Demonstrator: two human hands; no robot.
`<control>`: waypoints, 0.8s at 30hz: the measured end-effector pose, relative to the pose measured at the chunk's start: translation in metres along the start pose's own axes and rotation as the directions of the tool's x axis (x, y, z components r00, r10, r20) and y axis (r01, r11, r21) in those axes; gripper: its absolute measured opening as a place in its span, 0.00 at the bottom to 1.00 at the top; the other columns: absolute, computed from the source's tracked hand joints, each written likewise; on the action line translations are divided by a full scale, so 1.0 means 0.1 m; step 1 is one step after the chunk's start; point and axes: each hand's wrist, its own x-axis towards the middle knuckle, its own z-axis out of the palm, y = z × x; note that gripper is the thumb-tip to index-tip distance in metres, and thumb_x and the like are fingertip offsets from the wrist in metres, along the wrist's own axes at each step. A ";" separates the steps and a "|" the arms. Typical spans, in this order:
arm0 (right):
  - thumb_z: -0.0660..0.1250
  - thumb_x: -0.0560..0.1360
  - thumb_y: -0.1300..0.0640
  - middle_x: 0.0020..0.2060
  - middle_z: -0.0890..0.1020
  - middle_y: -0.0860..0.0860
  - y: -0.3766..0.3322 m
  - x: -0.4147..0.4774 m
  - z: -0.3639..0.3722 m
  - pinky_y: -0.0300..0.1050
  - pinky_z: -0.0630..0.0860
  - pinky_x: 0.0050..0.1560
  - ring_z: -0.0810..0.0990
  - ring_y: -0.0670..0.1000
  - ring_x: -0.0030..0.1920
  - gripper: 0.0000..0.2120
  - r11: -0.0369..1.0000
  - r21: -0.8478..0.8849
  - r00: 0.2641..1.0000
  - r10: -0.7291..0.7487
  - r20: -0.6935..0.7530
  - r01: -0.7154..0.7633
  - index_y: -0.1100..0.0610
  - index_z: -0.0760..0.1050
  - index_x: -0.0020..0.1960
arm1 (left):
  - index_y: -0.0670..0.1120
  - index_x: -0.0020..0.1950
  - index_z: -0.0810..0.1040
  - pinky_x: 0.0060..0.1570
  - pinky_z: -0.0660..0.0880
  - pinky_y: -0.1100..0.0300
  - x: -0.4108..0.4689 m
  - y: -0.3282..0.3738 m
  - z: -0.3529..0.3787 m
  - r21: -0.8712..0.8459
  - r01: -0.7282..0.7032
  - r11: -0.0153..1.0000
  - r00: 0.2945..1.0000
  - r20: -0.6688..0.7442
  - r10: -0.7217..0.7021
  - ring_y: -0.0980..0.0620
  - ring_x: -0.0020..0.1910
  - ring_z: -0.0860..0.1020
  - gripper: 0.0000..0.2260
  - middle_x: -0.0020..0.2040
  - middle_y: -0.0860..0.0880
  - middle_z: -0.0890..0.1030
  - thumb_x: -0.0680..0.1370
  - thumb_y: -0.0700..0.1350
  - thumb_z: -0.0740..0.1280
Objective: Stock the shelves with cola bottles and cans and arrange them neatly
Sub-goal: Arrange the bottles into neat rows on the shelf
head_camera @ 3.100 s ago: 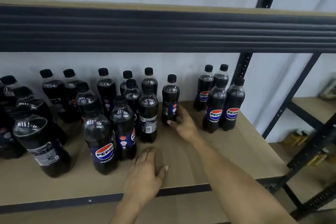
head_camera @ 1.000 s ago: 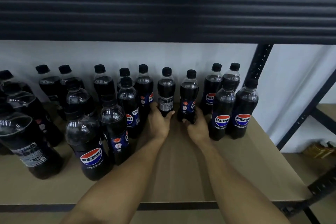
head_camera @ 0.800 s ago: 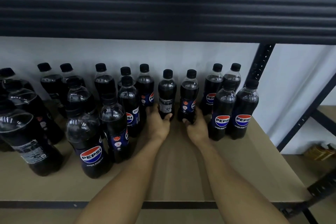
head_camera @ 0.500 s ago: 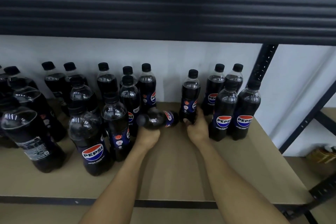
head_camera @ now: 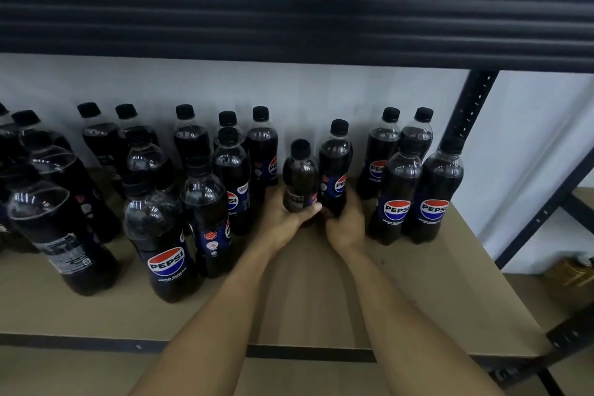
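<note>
The left hand (head_camera: pixel 283 219) curls round the base of a cola bottle (head_camera: pixel 300 175), upright. Beside it, the right hand (head_camera: pixel 345 225) grips the neighbouring bottle (head_camera: pixel 336 167). This looks like the arranging step. The next move probably calls for seating the cola bottle in the gap beyond the left hand, on the shelf (head_camera: pixel 305 299), label forward.

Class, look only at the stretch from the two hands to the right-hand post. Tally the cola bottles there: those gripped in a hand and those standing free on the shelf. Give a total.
Gripped bottles: 2, one in the left hand, one in the right hand
Free-standing bottles: 4, on the shelf
Total: 6
</note>
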 end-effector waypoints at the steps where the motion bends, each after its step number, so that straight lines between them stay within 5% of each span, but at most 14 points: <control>1: 0.74 0.72 0.65 0.64 0.78 0.49 0.00 -0.01 0.00 0.39 0.69 0.62 0.74 0.46 0.63 0.32 1.000 -0.001 1.000 -0.013 -0.009 0.013 0.55 0.69 0.74 | 0.58 0.55 0.78 0.53 0.77 0.67 0.01 0.01 -0.01 -0.004 -0.020 1.000 1.000 -0.013 0.020 0.62 0.52 0.81 0.18 0.50 0.60 0.81 0.71 0.42 0.79; 4: 0.75 0.71 0.66 0.64 0.78 0.51 0.02 -0.02 0.01 0.37 0.67 0.62 0.73 0.44 0.62 0.33 1.000 0.001 0.999 -0.024 -0.025 0.024 0.56 0.70 0.73 | 0.55 0.55 0.76 0.48 0.75 0.72 0.06 0.00 -0.04 0.019 -0.042 0.999 0.998 -0.035 0.043 0.69 0.48 0.80 0.19 0.51 0.59 0.80 0.71 0.40 0.79; 8: 0.77 0.70 0.65 0.64 0.78 0.51 0.02 -0.03 0.00 0.39 0.68 0.63 0.74 0.46 0.63 0.34 1.000 0.019 0.999 -0.014 -0.048 0.015 0.57 0.69 0.73 | 0.52 0.66 0.70 0.52 0.76 0.71 0.14 -0.02 -0.05 -0.011 -0.010 1.000 0.995 -0.094 0.009 0.64 0.56 0.78 0.30 0.57 0.59 0.78 0.69 0.40 0.80; 11: 0.78 0.69 0.64 0.64 0.78 0.51 0.01 -0.04 0.01 0.39 0.67 0.63 0.73 0.46 0.63 0.35 1.000 0.012 0.998 -0.008 -0.065 0.009 0.57 0.68 0.73 | 0.50 0.69 0.70 0.50 0.72 0.74 0.19 -0.08 -0.10 -0.003 0.005 1.000 0.997 -0.073 -0.005 0.65 0.57 0.75 0.28 0.58 0.58 0.78 0.73 0.39 0.77; 19: 0.80 0.67 0.61 0.64 0.76 0.52 0.02 -0.02 0.03 0.38 0.67 0.62 0.72 0.44 0.61 0.35 1.000 0.010 0.997 0.006 -0.072 -0.005 0.56 0.69 0.71 | 0.55 0.77 0.66 0.68 0.67 0.59 0.23 -0.09 -0.17 0.022 0.065 0.998 0.995 0.076 -0.067 0.56 0.70 0.69 0.25 0.71 0.56 0.71 0.82 0.43 0.67; 22: 0.78 0.70 0.59 0.62 0.77 0.49 0.02 -0.02 0.03 0.41 0.70 0.64 0.74 0.47 0.63 0.33 0.997 0.079 0.997 0.032 -0.069 -0.027 0.54 0.69 0.71 | 0.57 0.77 0.64 0.63 0.67 0.64 0.20 -0.13 -0.09 0.069 0.054 0.996 0.998 0.039 -0.057 0.57 0.67 0.70 0.31 0.66 0.57 0.70 0.77 0.46 0.73; 24: 0.75 0.72 0.61 0.60 0.78 0.45 0.01 -0.02 0.01 0.37 0.71 0.63 0.76 0.44 0.62 0.30 0.986 0.161 0.997 0.059 -0.043 -0.051 0.53 0.70 0.72 | 0.60 0.75 0.64 0.67 0.71 0.54 0.19 -0.22 0.00 0.180 0.053 0.982 0.995 -0.091 -0.037 0.53 0.67 0.72 0.38 0.67 0.53 0.68 0.68 0.58 0.77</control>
